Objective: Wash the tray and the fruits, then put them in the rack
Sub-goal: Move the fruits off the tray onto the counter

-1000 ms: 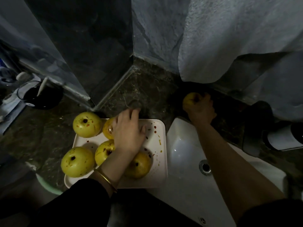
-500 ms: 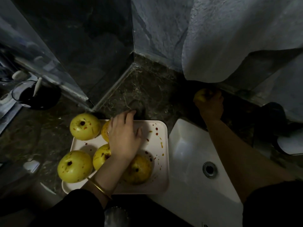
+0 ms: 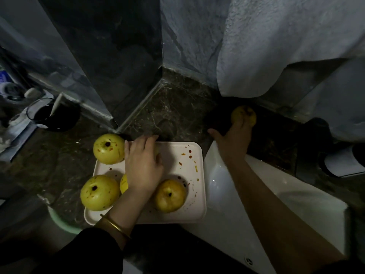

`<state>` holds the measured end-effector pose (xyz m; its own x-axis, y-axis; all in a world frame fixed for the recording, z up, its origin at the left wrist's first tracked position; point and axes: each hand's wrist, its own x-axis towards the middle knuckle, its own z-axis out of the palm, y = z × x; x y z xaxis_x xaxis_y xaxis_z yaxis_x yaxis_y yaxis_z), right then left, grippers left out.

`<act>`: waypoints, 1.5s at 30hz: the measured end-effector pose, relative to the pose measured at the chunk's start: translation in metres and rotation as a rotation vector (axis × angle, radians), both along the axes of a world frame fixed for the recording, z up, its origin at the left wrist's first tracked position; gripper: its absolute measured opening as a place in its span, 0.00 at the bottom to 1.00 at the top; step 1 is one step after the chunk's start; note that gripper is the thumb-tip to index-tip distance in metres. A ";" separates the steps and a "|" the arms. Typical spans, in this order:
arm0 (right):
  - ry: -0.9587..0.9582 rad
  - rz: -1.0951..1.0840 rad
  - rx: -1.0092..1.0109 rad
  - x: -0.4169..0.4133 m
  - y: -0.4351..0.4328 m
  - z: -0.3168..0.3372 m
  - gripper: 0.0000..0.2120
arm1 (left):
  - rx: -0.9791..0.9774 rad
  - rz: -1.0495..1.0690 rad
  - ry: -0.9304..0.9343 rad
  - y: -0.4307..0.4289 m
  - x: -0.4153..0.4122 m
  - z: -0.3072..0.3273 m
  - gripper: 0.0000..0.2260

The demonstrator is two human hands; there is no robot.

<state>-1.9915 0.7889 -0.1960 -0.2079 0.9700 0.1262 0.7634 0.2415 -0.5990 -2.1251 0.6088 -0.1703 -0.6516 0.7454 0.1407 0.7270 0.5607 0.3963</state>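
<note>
The left hand (image 3: pixel 143 167) is lying over the white tray (image 3: pixel 177 155) at 7 o'clock, its grip curling around a mostly hidden fruit (image 3: pixel 158 154). At 2 o'clock the right hand (image 3: pixel 233 141), grip spread, is touching a yellow fruit (image 3: pixel 244 115) on the dark worktop (image 3: pixel 177 115) beyond the sink (image 3: pixel 237 194).

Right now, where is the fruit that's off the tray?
In the head view, the fruit sits right of centre on the dark counter behind the sink, under the hanging towel, with fingers of the right hand touching it.
</note>
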 end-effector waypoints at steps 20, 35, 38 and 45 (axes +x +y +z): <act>-0.513 0.990 -0.141 0.004 -0.131 -0.018 0.43 | -0.072 0.079 -0.073 -0.030 0.004 0.001 0.22; -0.086 -0.173 -0.262 0.034 -0.008 0.009 0.43 | -0.066 0.064 -0.142 -0.008 0.010 0.004 0.19; -0.206 -0.275 -0.232 0.054 0.021 0.004 0.42 | -0.078 0.059 -0.153 -0.002 0.011 0.001 0.18; -0.275 -0.305 -0.201 0.066 0.059 -0.009 0.42 | -0.086 0.031 -0.149 0.008 0.009 -0.003 0.18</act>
